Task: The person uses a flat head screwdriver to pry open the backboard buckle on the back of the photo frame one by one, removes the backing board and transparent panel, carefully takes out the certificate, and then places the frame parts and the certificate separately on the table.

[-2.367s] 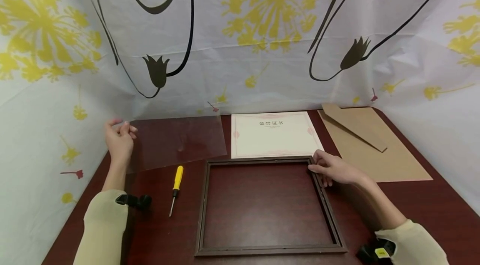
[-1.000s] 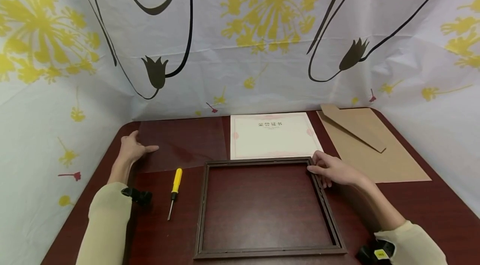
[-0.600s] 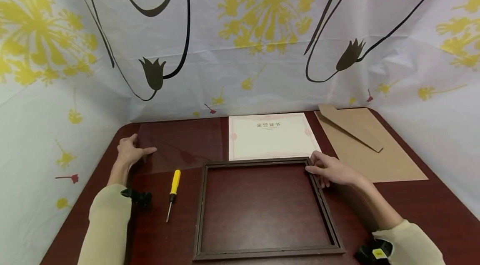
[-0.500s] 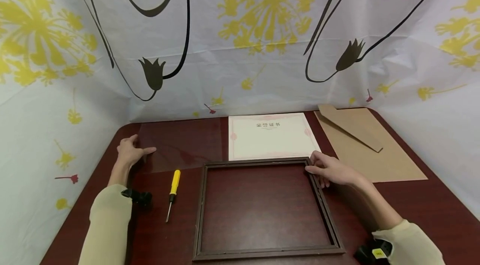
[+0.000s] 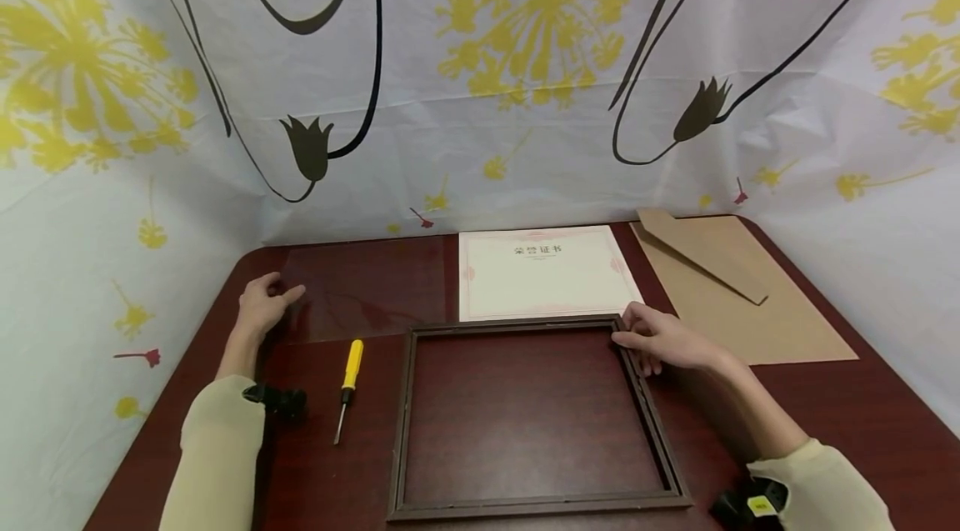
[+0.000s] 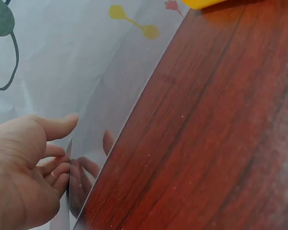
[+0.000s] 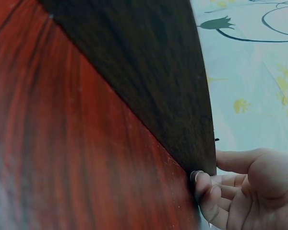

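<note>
A clear, thin plastic-looking sheet (image 5: 367, 285) lies at the back left of the dark red table. My left hand (image 5: 262, 303) is at its left edge; the left wrist view has the fingertips against the sheet's edge (image 6: 89, 160), thumb raised apart from it. In front of me lies a dark brown rectangular picture frame (image 5: 540, 504), with bare tabletop showing through it. My right hand (image 5: 663, 337) grips its far right corner. In the right wrist view, the thumb is on the outer side of the frame (image 7: 153, 76), and fingers curl under its corner.
A yellow-handled screwdriver (image 5: 353, 364) lies left of the frame. Behind the frame sits a printed certificate (image 5: 547, 285). A brown backing board (image 5: 780, 306) with a folded stand lies at the right. A patterned cloth (image 5: 450, 72) hangs along the table's back.
The clear sheet, earlier raised on its left side, has come down flat on the table. My left hand has shifted, and its thumb has drawn back slightly. The right hand stays on the frame.
</note>
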Motion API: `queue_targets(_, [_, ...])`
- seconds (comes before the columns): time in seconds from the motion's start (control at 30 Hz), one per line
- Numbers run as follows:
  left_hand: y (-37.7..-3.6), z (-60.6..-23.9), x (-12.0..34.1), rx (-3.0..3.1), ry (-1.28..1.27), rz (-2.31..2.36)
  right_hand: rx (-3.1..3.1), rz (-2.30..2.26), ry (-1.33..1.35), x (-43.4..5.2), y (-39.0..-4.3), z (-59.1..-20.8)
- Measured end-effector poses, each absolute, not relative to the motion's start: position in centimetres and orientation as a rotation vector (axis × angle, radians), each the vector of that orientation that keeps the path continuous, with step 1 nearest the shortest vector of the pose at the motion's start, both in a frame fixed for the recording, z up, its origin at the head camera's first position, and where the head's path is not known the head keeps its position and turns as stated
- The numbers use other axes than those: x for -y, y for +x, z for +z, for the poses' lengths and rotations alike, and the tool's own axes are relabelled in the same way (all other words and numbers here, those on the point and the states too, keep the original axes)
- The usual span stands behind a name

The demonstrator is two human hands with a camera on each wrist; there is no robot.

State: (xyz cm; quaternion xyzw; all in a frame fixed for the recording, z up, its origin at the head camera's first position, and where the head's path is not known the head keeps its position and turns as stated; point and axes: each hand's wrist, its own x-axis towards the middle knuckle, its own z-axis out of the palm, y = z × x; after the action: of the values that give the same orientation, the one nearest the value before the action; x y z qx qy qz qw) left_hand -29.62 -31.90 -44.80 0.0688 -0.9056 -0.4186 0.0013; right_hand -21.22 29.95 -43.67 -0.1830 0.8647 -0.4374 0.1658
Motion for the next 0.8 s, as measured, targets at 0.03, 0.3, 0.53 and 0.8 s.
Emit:
queue_targets(0.03, [-29.6,-44.8,31.9,2.832,0.216,-1.331,-2.459,-1.247,-0.524,-30.0,-21.2,-43.7])
queue_targets(0.3, [-28.5,-44.4,31.8,2.763,0.3,-1.393,-2.437,-1.26,-0.51,-30.1,-21.4,-43.8])
queue_targets(0.53, [-26.9,-43.6,31.8,2.682,0.276,-1.414,-2.485,-1.198,-0.495,-30.0,-21.5,-43.4])
queue_targets(0.8, [-25.5,-42.2,29.8,2.677,0.071,-1.341,-2.589,-1.148,-0.508,-30.1,-21.4,-43.0])
